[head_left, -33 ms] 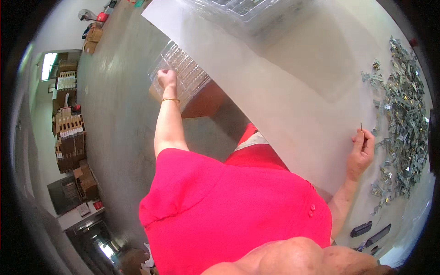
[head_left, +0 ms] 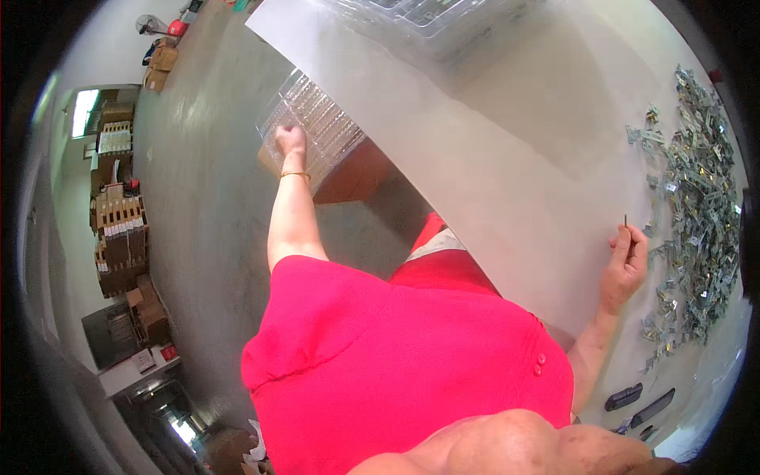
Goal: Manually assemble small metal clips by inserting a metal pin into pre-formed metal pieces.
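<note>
Right hand (head_left: 624, 269) pinches a thin dark pin (head_left: 625, 222) over the white table (head_left: 530, 214), beside piled metal parts (head_left: 698, 214). Left hand (head_left: 290, 141) is curled at the clear tray (head_left: 326, 112) above a brown carton (head_left: 352, 176); I cannot confirm its grip. Beyond: grey floor (head_left: 206, 198), stacked cartons (head_left: 120, 233).

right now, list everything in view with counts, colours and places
table: one, white, centre to right
metal parts: too many to count, mostly silvery, table's right side
plastic packaging: at least one, clear, top centre
brown box: one, beside the table
ribbed tray: at least one, clear, over the brown box
thin rod: one, dark, held in the right hand
dark objects: at least two, blackish, lower right
fan: one, greyish, upper left
stacked cartons: several, brown, far left
floor: one, grey, left
bracelet: one, gold-coloured, left wrist
clothing: red, lower centre
hands: two, bare; left hand at the ribbed tray
</note>
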Demonstrator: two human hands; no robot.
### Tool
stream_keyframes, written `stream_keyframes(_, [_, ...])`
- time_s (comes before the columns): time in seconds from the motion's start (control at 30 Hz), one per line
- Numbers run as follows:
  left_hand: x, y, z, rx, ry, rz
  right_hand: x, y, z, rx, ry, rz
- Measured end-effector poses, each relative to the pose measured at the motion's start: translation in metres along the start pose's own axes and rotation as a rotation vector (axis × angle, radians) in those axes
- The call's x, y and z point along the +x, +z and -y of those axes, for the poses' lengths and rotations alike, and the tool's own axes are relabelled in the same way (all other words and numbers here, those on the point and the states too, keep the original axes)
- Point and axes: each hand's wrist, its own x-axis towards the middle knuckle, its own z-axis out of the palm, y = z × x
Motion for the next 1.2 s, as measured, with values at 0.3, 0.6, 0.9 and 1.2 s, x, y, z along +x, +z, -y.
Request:
stream_keyframes(0.3, [-0.045, 0.046, 0.077, 0.341, 0.228, 0.249, -0.005, -0.003, -0.008, -0.109, 0.055, -0.046])
stream_keyframes(0.6, [-0.044, 0.056, 0.078, 0.452, 0.312, 0.327, -0.001, -0.002, -0.003, -0.21, 0.013, -0.058])
stream_keyframes(0.9, [-0.066, 0.038, 0.076, 0.534, 0.358, 0.336, 0.006, 0.005, 0.002, -0.253, -0.01, -0.073])
stream_keyframes(1.2, [-0.073, -0.039, 0.08, 0.223, 0.291, 0.275, 0.012, 0.008, -0.003, -0.239, -0.056, -0.013])
